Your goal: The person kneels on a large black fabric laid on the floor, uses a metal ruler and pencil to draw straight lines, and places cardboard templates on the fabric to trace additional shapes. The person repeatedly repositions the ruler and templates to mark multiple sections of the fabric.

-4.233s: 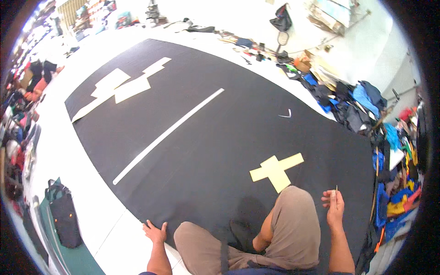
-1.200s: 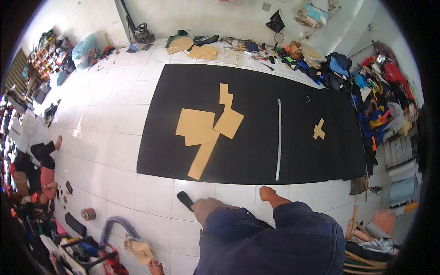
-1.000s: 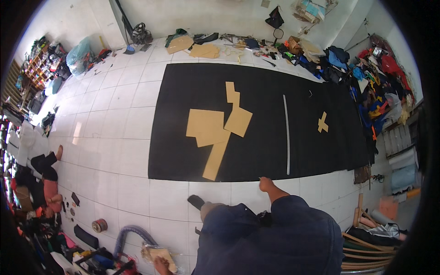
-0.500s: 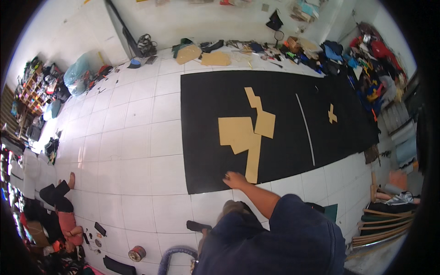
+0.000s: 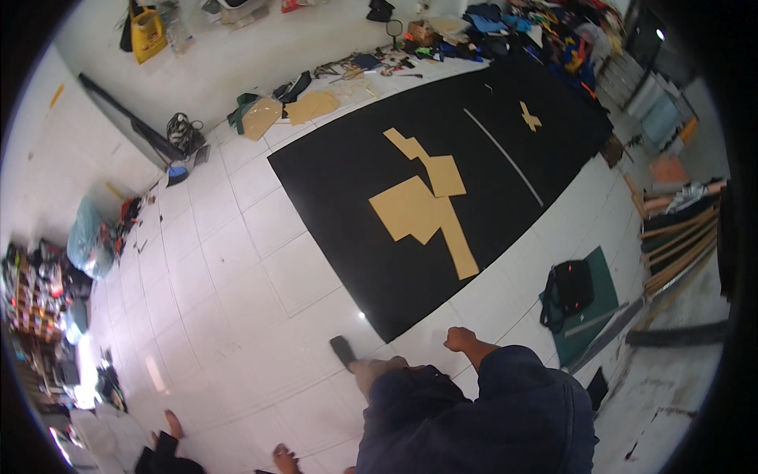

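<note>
Since half a second ago we have drawn our right hand, now a loose fist, off the near edge of the black sheet on the floor, which looks limp and light, best gripped at its edge, while our left hand holds a small dark object.

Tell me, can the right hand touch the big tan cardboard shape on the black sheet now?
Probably not: the right hand is closed over bare tile, and the tan cardboard shape lies farther in on the black sheet.
</note>
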Demonstrator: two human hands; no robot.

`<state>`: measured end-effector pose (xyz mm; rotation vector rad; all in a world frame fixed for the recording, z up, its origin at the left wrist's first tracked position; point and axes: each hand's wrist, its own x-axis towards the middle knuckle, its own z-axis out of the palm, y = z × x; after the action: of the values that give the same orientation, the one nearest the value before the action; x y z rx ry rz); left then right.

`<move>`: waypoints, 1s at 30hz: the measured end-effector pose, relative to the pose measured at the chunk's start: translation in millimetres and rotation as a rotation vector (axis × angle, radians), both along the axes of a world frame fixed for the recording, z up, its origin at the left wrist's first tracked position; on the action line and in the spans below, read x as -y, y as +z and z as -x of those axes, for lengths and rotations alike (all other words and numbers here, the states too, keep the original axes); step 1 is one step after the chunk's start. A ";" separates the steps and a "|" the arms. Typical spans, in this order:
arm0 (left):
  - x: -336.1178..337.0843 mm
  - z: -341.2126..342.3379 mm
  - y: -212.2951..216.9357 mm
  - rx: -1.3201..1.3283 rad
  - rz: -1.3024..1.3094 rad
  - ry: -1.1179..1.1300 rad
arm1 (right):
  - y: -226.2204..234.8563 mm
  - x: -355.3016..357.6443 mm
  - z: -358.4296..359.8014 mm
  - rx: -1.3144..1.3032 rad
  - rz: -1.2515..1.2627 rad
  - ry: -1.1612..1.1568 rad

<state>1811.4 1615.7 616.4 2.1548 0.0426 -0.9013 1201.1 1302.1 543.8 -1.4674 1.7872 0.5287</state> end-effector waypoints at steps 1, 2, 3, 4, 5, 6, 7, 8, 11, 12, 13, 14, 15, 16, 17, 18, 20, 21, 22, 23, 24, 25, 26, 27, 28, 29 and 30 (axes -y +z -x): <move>16.7 -3.2 -13.9 -0.002 -0.038 -0.091 | -9.2 1.8 -20.4 0.014 0.027 -0.055; 30.9 -7.1 -21.5 -0.053 -0.070 -0.165 | -15.2 6.8 -39.1 0.027 0.057 -0.106; 46.4 -14.0 -26.0 -0.099 -0.096 -0.234 | -18.5 19.0 -71.8 0.070 0.063 -0.128; 63.8 -16.2 -29.1 -0.126 -0.132 -0.327 | -20.1 29.1 -105.1 0.105 0.068 -0.160; 76.4 -24.7 -26.3 -0.144 -0.175 -0.413 | -10.8 41.5 -141.4 0.273 0.150 -0.062; 102.3 -28.8 -36.0 -0.055 -0.216 -0.644 | -22.6 51.9 -156.7 0.360 0.140 -0.095; 115.8 -54.7 -43.1 0.090 -0.258 -0.834 | -13.0 71.5 -197.7 0.439 0.180 -0.095; 131.4 -69.4 -34.9 0.142 -0.318 -0.934 | 3.9 86.3 -241.3 0.513 0.216 -0.107; 189.9 -109.9 -22.8 0.124 -0.366 -1.102 | 56.3 125.0 -329.3 0.623 0.235 -0.006; 212.6 -123.4 -21.8 0.059 -0.348 -1.126 | 65.3 132.9 -349.7 0.673 0.242 0.019; 234.0 -138.6 -25.7 -0.001 -0.331 -1.141 | 73.7 135.5 -364.9 0.727 0.248 0.056; 256.7 -157.2 -30.8 -0.044 -0.317 -1.161 | 85.3 134.8 -382.4 0.751 0.245 0.079; 280.5 -176.2 -37.3 -0.077 -0.303 -1.189 | 98.2 137.9 -399.5 0.769 0.249 0.098; 305.9 -194.7 -44.5 -0.108 -0.301 -1.227 | 100.8 141.6 -411.9 0.779 0.250 0.111; 329.9 -211.1 -51.5 -0.139 -0.308 -1.278 | 88.4 133.9 -424.4 0.687 0.251 0.162; 353.8 -228.0 -56.5 -0.151 -0.316 -1.316 | 75.6 125.6 -441.7 0.596 0.251 0.226; 406.3 -265.8 -61.5 -0.164 -0.338 -1.415 | 54.6 112.9 -476.5 0.596 0.176 0.208; 434.1 -282.0 -64.0 -0.164 -0.348 -1.473 | 47.8 108.0 -493.2 0.684 0.106 0.126; 459.2 -299.1 -66.1 -0.161 -0.364 -1.515 | 49.4 110.4 -519.6 0.601 0.157 0.124; 481.6 -313.7 -68.2 -0.154 -0.375 -1.549 | 57.4 109.4 -548.5 0.517 0.201 0.128; 500.9 -324.0 -70.8 -0.154 -0.395 -1.589 | 66.6 106.0 -574.5 0.429 0.234 0.127; 519.9 -332.8 -72.6 -0.156 -0.412 -1.621 | 66.8 98.4 -601.0 0.431 0.238 0.004; 538.6 -336.4 -74.5 -0.156 -0.430 -1.649 | 66.9 90.8 -625.6 0.433 0.240 -0.115; 554.5 -338.3 -75.4 -0.155 -0.439 -1.677 | 71.9 89.7 -644.2 0.440 0.244 -0.230; 568.4 -341.0 -75.2 -0.153 -0.447 -1.696 | 115.8 101.6 -645.7 0.569 0.192 -0.280; 581.1 -340.3 -76.7 -0.147 -0.450 -1.717 | 162.4 108.1 -646.9 0.700 0.136 -0.333; 592.1 -341.5 -77.7 -0.138 -0.461 -1.735 | 177.7 111.4 -653.0 0.794 0.102 -0.358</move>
<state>2152.9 1023.6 538.7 2.1535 -1.9310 -2.0332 1854.1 1190.7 721.4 -1.1431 1.3766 -0.3060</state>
